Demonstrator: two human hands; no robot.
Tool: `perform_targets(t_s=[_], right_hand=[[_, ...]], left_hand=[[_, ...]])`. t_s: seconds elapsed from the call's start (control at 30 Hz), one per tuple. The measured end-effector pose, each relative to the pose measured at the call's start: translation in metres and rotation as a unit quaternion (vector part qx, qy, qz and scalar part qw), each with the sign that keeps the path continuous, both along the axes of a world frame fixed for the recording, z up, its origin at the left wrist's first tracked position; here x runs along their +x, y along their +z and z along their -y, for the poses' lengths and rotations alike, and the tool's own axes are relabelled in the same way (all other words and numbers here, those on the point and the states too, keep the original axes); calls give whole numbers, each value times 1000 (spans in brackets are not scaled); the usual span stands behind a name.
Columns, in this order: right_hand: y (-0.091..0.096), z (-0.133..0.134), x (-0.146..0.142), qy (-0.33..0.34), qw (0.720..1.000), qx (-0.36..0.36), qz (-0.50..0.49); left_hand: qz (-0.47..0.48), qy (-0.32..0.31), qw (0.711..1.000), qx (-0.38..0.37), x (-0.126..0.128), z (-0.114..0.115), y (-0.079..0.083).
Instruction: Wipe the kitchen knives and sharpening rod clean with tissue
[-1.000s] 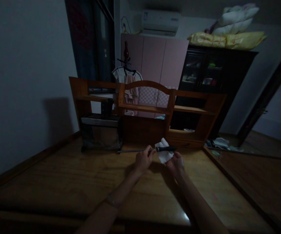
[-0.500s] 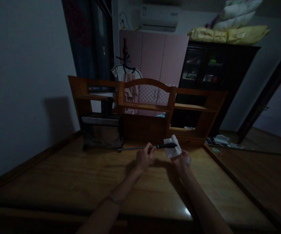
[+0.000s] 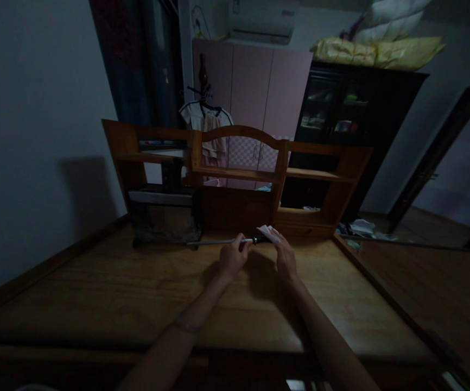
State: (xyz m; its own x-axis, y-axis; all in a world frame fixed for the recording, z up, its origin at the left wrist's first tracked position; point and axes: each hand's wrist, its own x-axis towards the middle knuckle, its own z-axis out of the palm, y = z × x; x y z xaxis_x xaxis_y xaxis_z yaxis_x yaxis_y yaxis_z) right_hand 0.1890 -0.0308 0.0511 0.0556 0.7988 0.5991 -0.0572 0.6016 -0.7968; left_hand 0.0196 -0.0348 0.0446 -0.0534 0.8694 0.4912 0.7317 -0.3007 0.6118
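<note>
In the middle of the head view, my left hand (image 3: 232,259) pinches the shaft of a long thin metal rod tool (image 3: 210,242) close to its black handle. The tool lies level above the table, its thin end pointing left; whether it is a screwdriver or a sharpening steel I cannot tell. A folded white tissue (image 3: 268,233) is in my right hand (image 3: 284,258), closed over the black handle. The tissue and fingers hide the handle's far end.
Below is a wooden tabletop (image 3: 137,293), with a wooden shelf unit (image 3: 235,174) along its back. A dark glass-fronted box (image 3: 164,214) stands at back left. A brown surface (image 3: 414,288) lies to the right. Behind are pink wardrobes (image 3: 251,87) and a black cabinet (image 3: 385,108).
My right hand has turned and folded the tissue from under the handle around it, fingers closing on top. The view has shifted slightly, and the tool stays in my left hand.
</note>
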Motion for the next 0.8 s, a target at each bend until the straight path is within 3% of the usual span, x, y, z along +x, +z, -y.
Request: perform_targets(t_s=[0.23, 0.43, 0.57, 0.7, 0.8], right_hand=[[2, 5, 1, 38, 996, 36, 74], [-1, 3, 2, 41, 991, 51, 115], [-9, -4, 4, -19, 984, 62, 164], [-18, -12, 12, -128, 968, 17, 216], [-21, -16, 21, -171, 952, -11, 254]], left_hand=[[-10, 58, 998, -5, -3, -4, -4], [-9, 32, 999, 1, -6, -8, -7], [-23, 7, 1000, -1, -4, -7, -8], [-61, 5, 998, -11, 1, -3, -9], [-79, 0, 997, -21, 4, 0, -8]])
